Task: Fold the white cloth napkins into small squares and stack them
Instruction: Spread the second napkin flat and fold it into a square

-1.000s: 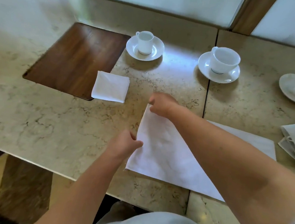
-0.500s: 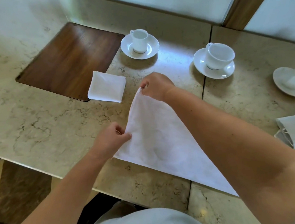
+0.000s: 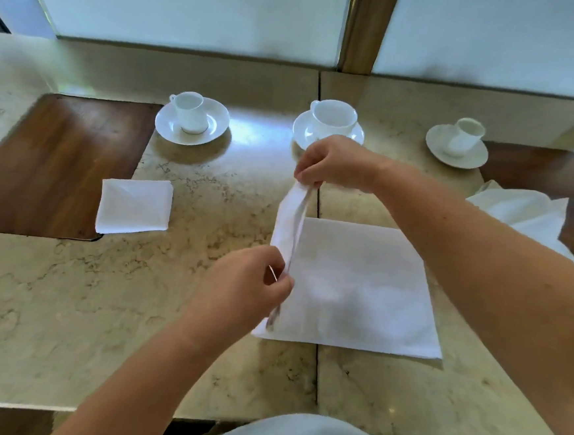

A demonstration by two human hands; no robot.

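1. Marble table, two slabs meeting at a seam that runs under the work area.
2. White cloth napkin lies across the seam, mostly flat; its left edge is raised off the stone and stands nearly upright.
3. Left hand, fingers curled, pinches the near end of that raised edge between thumb and fingertips.
4. Right hand, fingers curled, pinches the far end of the same edge, held above the table.
5. Folded napkin, a small square, rests well to the left of the hands, its left part overlapping the corner of a dark wooden inlay set in the marble.
6. Loose pile of unfolded napkins at the right, partly hidden behind the right forearm, lying against a second wooden inlay.
7. Three white cups on saucers along the far side: left cup, middle cup just behind the right hand, right cup.
8. Pale panels with a wooden post back the table.
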